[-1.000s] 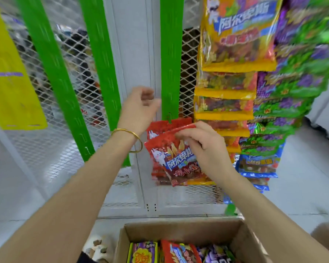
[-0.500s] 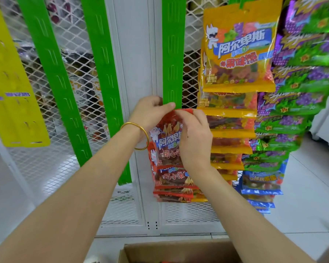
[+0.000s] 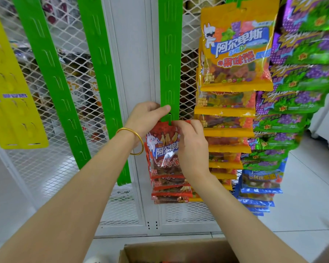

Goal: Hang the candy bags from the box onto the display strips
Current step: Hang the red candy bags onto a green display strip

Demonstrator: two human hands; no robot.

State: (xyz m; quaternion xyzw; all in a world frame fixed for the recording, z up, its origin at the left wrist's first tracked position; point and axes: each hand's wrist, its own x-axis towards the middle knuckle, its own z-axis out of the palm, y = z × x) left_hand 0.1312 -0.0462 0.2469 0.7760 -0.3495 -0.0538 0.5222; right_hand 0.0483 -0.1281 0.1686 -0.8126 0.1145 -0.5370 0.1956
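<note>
At six o'clock, nearest the camera, the cardboard box [image 3: 179, 249] shows only its far rim, cut off by the bottom edge, so its contents cannot be seen. Bare pale floor [image 3: 302, 202] lies open beyond it toward four o'clock. Both forearms rise from the lower corners and meet just above centre. The right hand [image 3: 192, 147] has its back to the camera, fingers curled, pinching the top edge of a red candy bag [image 3: 161, 154] and covering the bag's right half. The left hand [image 3: 146, 118], with a gold bangle [image 3: 133, 141] on its wrist, grips the middle green strip [image 3: 169, 59] at the bag's top, thumb lying flat across the front, the other fingers hidden behind it. The bag's top sits at a small tab on this strip; whether it is fully hooked cannot be told. More red bags [image 3: 169, 188] hang overlapped beneath it. Just to the right, at two o'clock, orange bags [image 3: 235, 54] hang in a close column, with purple-green bags [image 3: 302, 76] touching them at three o'clock and blue ones [image 3: 260, 185] lower. At ten and eleven o'clock two more green strips [image 3: 51, 82] hang bare, well apart, beside a yellow strip [image 3: 8, 92] at nine. Behind all is a white mesh cabinet [image 3: 133, 54]; goods inside are blurred.
</note>
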